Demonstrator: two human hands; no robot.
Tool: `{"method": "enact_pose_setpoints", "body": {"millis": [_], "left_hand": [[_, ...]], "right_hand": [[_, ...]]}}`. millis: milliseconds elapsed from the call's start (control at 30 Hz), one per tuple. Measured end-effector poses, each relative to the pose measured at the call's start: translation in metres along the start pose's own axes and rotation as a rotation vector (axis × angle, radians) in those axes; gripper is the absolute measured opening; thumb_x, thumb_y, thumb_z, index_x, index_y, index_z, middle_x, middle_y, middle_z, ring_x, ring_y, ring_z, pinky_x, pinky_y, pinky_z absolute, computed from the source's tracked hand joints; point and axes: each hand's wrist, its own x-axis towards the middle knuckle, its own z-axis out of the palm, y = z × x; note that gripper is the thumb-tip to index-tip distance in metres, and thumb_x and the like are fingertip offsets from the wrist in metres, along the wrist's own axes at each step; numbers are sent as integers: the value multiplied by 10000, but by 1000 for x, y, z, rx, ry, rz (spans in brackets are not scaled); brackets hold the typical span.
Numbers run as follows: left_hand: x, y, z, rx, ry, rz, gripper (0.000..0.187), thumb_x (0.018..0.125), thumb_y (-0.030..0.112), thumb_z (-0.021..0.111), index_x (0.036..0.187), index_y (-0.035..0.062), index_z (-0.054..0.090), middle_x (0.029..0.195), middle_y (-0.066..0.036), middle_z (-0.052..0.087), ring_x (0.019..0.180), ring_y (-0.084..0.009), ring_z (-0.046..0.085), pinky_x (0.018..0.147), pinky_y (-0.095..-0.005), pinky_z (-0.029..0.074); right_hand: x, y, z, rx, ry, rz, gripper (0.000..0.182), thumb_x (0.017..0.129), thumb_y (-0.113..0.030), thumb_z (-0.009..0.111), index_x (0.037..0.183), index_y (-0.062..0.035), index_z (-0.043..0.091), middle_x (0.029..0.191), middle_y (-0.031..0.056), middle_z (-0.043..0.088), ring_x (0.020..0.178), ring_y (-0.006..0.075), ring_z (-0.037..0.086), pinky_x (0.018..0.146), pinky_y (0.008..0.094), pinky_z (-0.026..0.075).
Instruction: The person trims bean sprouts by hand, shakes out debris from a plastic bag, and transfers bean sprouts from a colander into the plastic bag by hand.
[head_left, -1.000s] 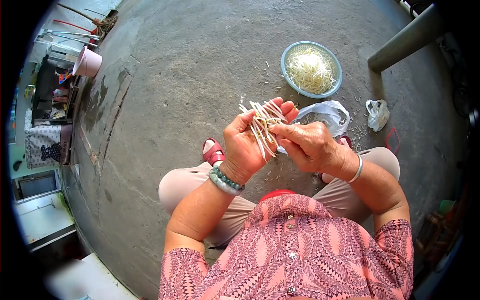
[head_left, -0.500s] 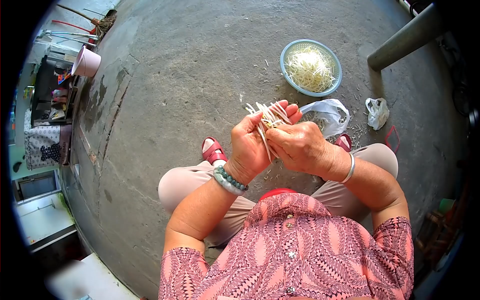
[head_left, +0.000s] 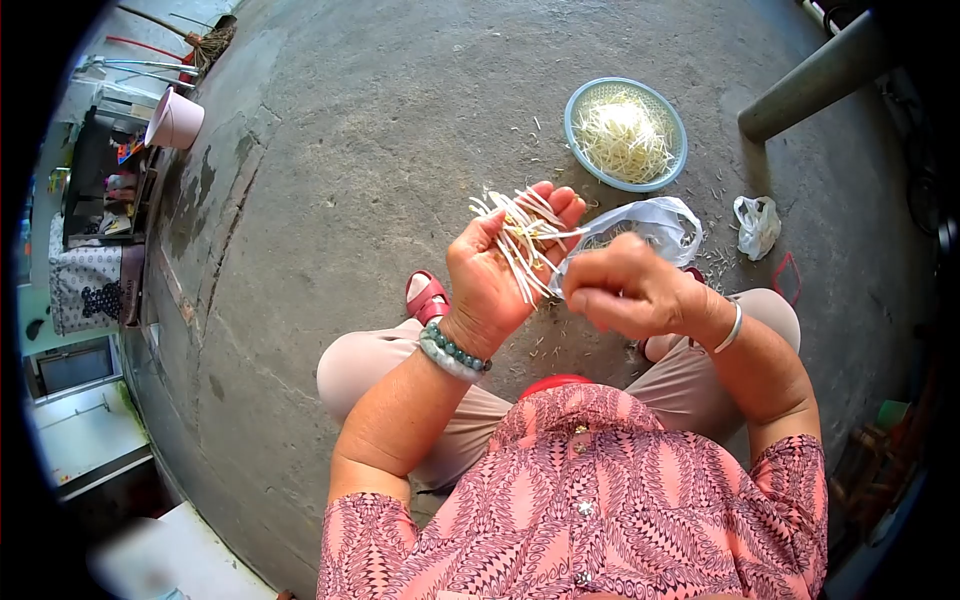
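White bean sprouts (head_left: 527, 240) lie in a loose bunch across my left hand (head_left: 495, 275), which is palm up with the fingers loosely curled around them. Just to its right is my right hand (head_left: 630, 288), closed, thumb against the bent fingers; whatever it may pinch is hidden. A blue round basket (head_left: 679, 150) beyond my hands holds a heap of sprouts (head_left: 622, 135). An open white plastic bag (head_left: 672, 222) rests on the floor behind my right hand.
Sprout scraps lie scattered over the concrete floor (head_left: 370, 150). A small knotted plastic bag (head_left: 757, 226) is at the right, below a thick post (head_left: 805, 85). At the far left are a pink bucket (head_left: 175, 120) and a cluttered shelf.
My right hand has pulled away from the sprouts, toward the right and slightly down. My left hand has shifted a little left, and more of the bunch shows.
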Motion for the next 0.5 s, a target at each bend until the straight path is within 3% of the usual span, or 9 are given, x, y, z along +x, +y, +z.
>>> {"method": "enact_pose_setpoints", "body": {"millis": [33, 133, 167, 300, 500], "left_hand": [[0, 2, 2, -2, 20, 18, 510, 927, 232, 300, 1340, -58, 369, 1349, -242, 448, 1317, -378, 367, 1095, -512, 310], [1, 2, 3, 33, 33, 52, 509, 926, 233, 306, 1339, -58, 368, 1350, -241, 446, 1315, -377, 371, 1092, -506, 317], [2, 1, 1, 37, 8, 47, 507, 929, 237, 294, 1335, -56, 373, 1346, -237, 450, 1308, -377, 380, 1088, -502, 322], [3, -7, 2, 137, 44, 55, 509, 935, 247, 266, 1329, -54, 379, 1328, -229, 468, 1291, -375, 402, 1079, -502, 331], [5, -12, 0, 138, 51, 55, 474, 949, 224, 273, 1308, -60, 395, 1311, -237, 477, 1280, -371, 413, 1083, -500, 331]], "right_hand": [[-1, 3, -1, -61, -100, 72, 200, 819, -165, 604, 730, 12, 572, 541, 102, 522, 466, 196, 527, 467, 345, 406], [-1, 18, 11, -271, 65, 65, 223, 811, -188, 635, 710, 2, 575, 559, 128, 556, 485, 249, 561, 475, 358, 426], [0, 22, 16, -256, 153, -64, 182, 836, -169, 647, 771, -16, 574, 549, 97, 535, 481, 171, 547, 461, 291, 415], [4, 28, 32, -291, 336, -88, 59, 787, -22, 643, 784, -9, 585, 577, 104, 558, 499, 171, 573, 473, 290, 435], [6, 34, 31, -426, 383, -126, 58, 735, 13, 596, 716, -14, 548, 555, 110, 507, 465, 200, 539, 460, 312, 415]]}}
